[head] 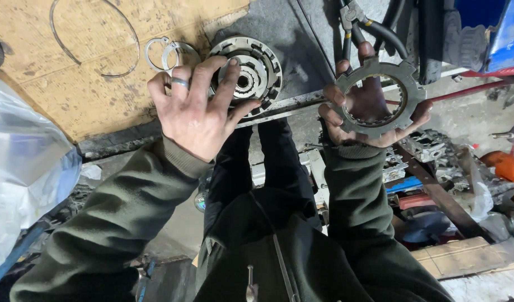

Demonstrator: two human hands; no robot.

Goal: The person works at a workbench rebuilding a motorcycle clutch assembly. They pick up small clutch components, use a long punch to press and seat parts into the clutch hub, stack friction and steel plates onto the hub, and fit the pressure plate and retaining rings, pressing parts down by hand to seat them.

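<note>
Left hand (192, 112) – fingers spread wide, tips resting on the round drum (247, 71) on the bench (301, 33), not clenched. Right hand (364, 106) grips the notched steel ring (380, 96) by its rim, thumb & fingers curled round it – held up off the bench, flat face toward the camera, no long axis. Two snap rings (170, 51) and a wire ring (94, 38) lie on cardboard (72, 95) nearby.

The left hand (194, 109) covers the near left part of the round toothed drum (251, 70). Fingers of the right hand (364, 109) hide parts of the notched metal ring (405, 92). Beyond that hand, the pliers (351, 22) run past the picture's top edge.
</note>
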